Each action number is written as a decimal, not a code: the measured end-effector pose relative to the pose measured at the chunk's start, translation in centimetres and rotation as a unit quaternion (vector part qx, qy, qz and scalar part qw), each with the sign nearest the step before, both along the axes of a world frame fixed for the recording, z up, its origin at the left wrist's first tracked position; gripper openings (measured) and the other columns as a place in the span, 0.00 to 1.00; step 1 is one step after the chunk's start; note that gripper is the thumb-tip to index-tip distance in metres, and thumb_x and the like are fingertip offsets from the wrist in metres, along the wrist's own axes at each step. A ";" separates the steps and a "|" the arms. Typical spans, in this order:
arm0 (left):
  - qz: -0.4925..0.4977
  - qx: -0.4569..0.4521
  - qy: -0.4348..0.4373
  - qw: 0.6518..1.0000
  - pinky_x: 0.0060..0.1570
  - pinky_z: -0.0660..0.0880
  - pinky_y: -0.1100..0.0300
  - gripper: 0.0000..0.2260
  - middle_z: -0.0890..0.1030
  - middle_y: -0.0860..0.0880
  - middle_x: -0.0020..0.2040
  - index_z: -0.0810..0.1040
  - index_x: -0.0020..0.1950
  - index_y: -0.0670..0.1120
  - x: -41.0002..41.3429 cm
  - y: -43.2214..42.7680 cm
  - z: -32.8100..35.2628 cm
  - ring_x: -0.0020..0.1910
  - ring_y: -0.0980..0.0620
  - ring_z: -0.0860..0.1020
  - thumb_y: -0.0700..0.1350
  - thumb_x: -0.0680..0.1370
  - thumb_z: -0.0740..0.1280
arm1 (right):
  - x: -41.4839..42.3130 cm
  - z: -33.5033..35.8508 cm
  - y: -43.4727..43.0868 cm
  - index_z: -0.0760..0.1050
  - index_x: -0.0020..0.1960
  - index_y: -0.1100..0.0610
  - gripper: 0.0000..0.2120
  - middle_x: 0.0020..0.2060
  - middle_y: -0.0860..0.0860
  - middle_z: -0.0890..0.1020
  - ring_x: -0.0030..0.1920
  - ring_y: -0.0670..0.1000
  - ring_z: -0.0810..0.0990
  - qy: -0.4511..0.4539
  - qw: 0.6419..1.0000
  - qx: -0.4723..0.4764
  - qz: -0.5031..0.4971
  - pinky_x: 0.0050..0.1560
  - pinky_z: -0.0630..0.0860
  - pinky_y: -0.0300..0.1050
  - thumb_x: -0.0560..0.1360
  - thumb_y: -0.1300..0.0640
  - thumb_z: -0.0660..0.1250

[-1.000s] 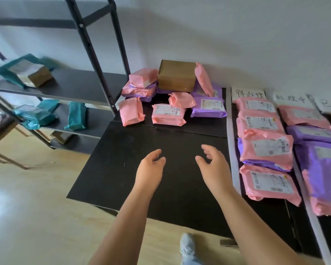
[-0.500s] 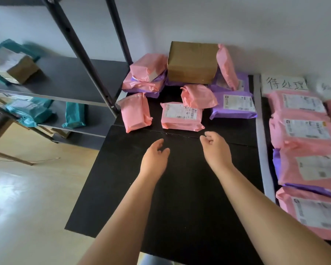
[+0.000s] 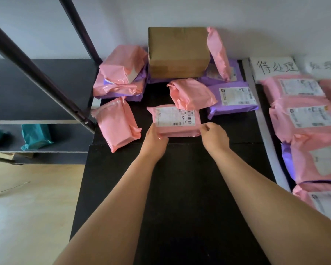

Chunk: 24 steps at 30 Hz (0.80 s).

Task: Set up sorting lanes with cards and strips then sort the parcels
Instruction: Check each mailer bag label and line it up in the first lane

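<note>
Where the black surface (image 3: 180, 188) meets a pile of parcels, both hands hold one flat pink parcel (image 3: 177, 121) with a white label on top. The left hand (image 3: 154, 139) grips its near left corner, with the thumb up along the side. The right hand (image 3: 214, 137) pinches its near right corner with bent fingers. It is hard to tell if the parcel rests on the surface or is a little bit up.

A second pink parcel (image 3: 117, 123) lies just beside it on the left. A crumpled pink parcel (image 3: 191, 93) touches its far edge. A purple parcel (image 3: 233, 100) lies near on the right. A brown box (image 3: 178, 52) stands behind them by the wall.

On the right, a white strip (image 3: 264, 121) runs along the surface. Past it, a card (image 3: 275, 66) with writing sits at the far end, with a row of pink parcels (image 3: 302, 119) in front of it.
</note>
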<state>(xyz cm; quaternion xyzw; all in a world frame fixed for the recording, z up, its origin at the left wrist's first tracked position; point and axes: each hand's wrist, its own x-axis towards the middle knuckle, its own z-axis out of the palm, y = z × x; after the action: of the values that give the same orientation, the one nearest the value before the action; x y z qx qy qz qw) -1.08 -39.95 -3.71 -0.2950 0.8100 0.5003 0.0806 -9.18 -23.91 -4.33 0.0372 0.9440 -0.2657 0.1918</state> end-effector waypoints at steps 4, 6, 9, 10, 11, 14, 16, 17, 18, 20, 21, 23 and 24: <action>0.006 0.010 -0.005 1.000 0.56 0.75 0.55 0.23 0.74 0.50 0.70 0.65 0.75 0.52 0.6 -0.4 -0.3 0.61 0.50 0.76 0.39 0.80 0.61 | 0.3 -0.4 -0.8 0.77 0.49 0.55 0.14 0.45 0.53 0.81 0.47 0.54 0.80 -0.011 1.000 0.009 -0.028 0.58 0.77 0.57 0.83 0.48 0.59; 0.021 0.013 -0.014 1.000 0.59 0.75 0.53 0.24 0.75 0.51 0.69 0.65 0.75 0.51 1.3 -0.7 -0.3 0.62 0.49 0.76 0.39 0.80 0.62 | 0.7 -0.3 -0.9 0.78 0.47 0.56 0.13 0.43 0.53 0.81 0.45 0.54 0.81 -0.011 0.999 0.007 -0.034 0.57 0.77 0.57 0.82 0.48 0.61; 0.053 0.027 -0.022 0.998 0.54 0.75 0.56 0.23 0.76 0.52 0.67 0.67 0.74 0.51 2.6 -0.9 0.0 0.57 0.53 0.78 0.41 0.79 0.63 | 1.6 0.3 -0.9 0.80 0.49 0.55 0.10 0.41 0.50 0.81 0.41 0.50 0.81 -0.017 0.999 -0.004 -0.051 0.50 0.80 0.52 0.81 0.50 0.64; 0.067 0.036 -0.025 0.997 0.47 0.74 0.60 0.22 0.77 0.53 0.65 0.69 0.73 0.51 3.2 -0.9 0.2 0.52 0.57 0.77 0.41 0.79 0.64 | 1.9 0.6 -0.9 0.80 0.50 0.55 0.08 0.41 0.50 0.81 0.39 0.48 0.80 -0.014 0.998 -0.007 -0.062 0.45 0.79 0.48 0.80 0.51 0.66; 0.082 0.045 -0.028 0.995 0.41 0.71 0.64 0.21 0.77 0.55 0.62 0.70 0.71 0.52 3.8 -0.9 0.4 0.47 0.61 0.76 0.41 0.78 0.64 | 2.3 1.0 -0.8 0.80 0.51 0.54 0.07 0.41 0.49 0.81 0.38 0.47 0.79 -0.009 0.997 -0.010 -0.073 0.40 0.77 0.44 0.80 0.52 0.67; 0.113 0.055 -0.032 0.992 0.35 0.67 0.65 0.17 0.77 0.57 0.55 0.73 0.67 0.52 5.8 -0.7 1.1 0.43 0.63 0.74 0.44 0.78 0.66 | 3.7 2.3 -0.3 0.82 0.52 0.54 0.05 0.42 0.48 0.81 0.36 0.43 0.77 0.019 0.995 -0.023 -0.091 0.36 0.73 0.40 0.79 0.55 0.68; 0.124 0.056 -0.029 0.990 0.36 0.70 0.62 0.15 0.77 0.57 0.53 0.73 0.65 0.52 6.8 -0.6 1.9 0.45 0.60 0.76 0.46 0.79 0.66 | 5.0 3.7 0.2 0.82 0.51 0.54 0.05 0.42 0.47 0.82 0.37 0.43 0.77 0.051 0.994 -0.034 -0.093 0.41 0.76 0.43 0.79 0.57 0.67; 0.127 0.062 -0.025 0.990 0.37 0.72 0.61 0.14 0.78 0.56 0.53 0.73 0.64 0.52 7.3 -0.6 2.5 0.45 0.58 0.78 0.46 0.79 0.65 | 5.7 4.6 0.4 0.82 0.49 0.54 0.05 0.41 0.47 0.82 0.37 0.43 0.78 0.070 0.992 -0.044 -0.095 0.44 0.78 0.46 0.79 0.57 0.66; 0.130 0.069 -0.019 0.989 0.37 0.73 0.60 0.13 0.79 0.55 0.53 0.73 0.64 0.52 7.7 -0.5 3.2 0.44 0.56 0.78 0.47 0.79 0.66 | 6.4 5.5 0.6 0.82 0.48 0.54 0.06 0.40 0.47 0.82 0.38 0.44 0.79 0.091 0.990 -0.053 -0.095 0.47 0.80 0.49 0.79 0.57 0.66; 0.135 0.078 0.004 0.988 0.36 0.73 0.62 0.13 0.79 0.55 0.52 0.74 0.64 0.51 8.6 -0.5 4.8 0.44 0.56 0.79 0.47 0.80 0.66 | 7.9 7.6 0.8 0.81 0.46 0.53 0.06 0.41 0.47 0.83 0.40 0.45 0.80 0.134 0.985 -0.062 -0.085 0.50 0.80 0.52 0.79 0.58 0.65; 0.144 0.078 0.024 0.986 0.35 0.72 0.63 0.13 0.79 0.56 0.53 0.74 0.64 0.51 9.1 -0.5 5.6 0.45 0.58 0.79 0.46 0.80 0.67 | 8.6 8.7 0.8 0.81 0.47 0.54 0.06 0.42 0.48 0.83 0.41 0.46 0.80 0.156 0.982 -0.066 -0.079 0.51 0.80 0.52 0.79 0.57 0.65; 0.185 0.048 0.076 0.979 0.33 0.69 0.66 0.13 0.77 0.59 0.50 0.74 0.64 0.53 10.2 -0.7 7.7 0.44 0.60 0.77 0.46 0.80 0.67 | 9.9 10.9 0.9 0.82 0.48 0.55 0.06 0.42 0.47 0.83 0.43 0.47 0.80 0.206 0.973 -0.077 -0.064 0.52 0.78 0.50 0.79 0.58 0.66; 0.209 0.027 0.106 0.972 0.34 0.68 0.68 0.13 0.76 0.60 0.50 0.74 0.64 0.53 10.7 -0.9 8.8 0.44 0.60 0.77 0.47 0.80 0.67 | 10.6 12.0 0.9 0.82 0.48 0.56 0.06 0.41 0.47 0.82 0.43 0.47 0.80 0.233 0.968 -0.082 -0.053 0.51 0.78 0.49 0.79 0.58 0.66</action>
<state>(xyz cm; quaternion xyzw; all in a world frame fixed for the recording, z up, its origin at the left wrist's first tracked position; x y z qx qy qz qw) 9.66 -40.88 5.13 -0.4004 0.7209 0.5559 -0.1042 1.38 -22.96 7.70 0.0082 0.9344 -0.3533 -0.0455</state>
